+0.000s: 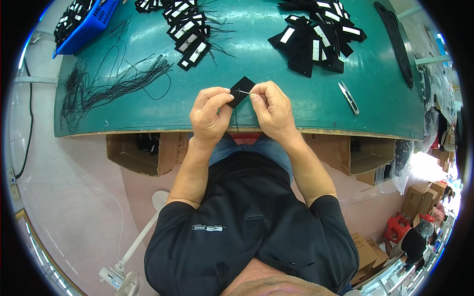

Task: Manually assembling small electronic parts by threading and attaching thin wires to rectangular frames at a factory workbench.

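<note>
Close to the table's near edge, my left hand (210, 109) pinches a small black rectangular piece (241, 88), perhaps card or cloth. Between the thumb and forefinger of my right hand (272, 109) is a thin, shiny needle-like tool (244, 92). Its tip meets the face of the black piece. A dark cord (236, 119) hangs from below the piece toward the table edge. Both hands are closed, and the tool's grip end is hidden by my right fingers. Thread snips (349, 97) lie on the table to the right of my hands.
Loose black cords (113, 88) spread over the green table (207, 108) at left. Black pieces with white labels (190, 37) and strings lie beyond my hands; another pile (316, 42) is at far right. A blue basket (89, 29), a black cord bundle (395, 44) and cardboard boxes (133, 160) stand around.
</note>
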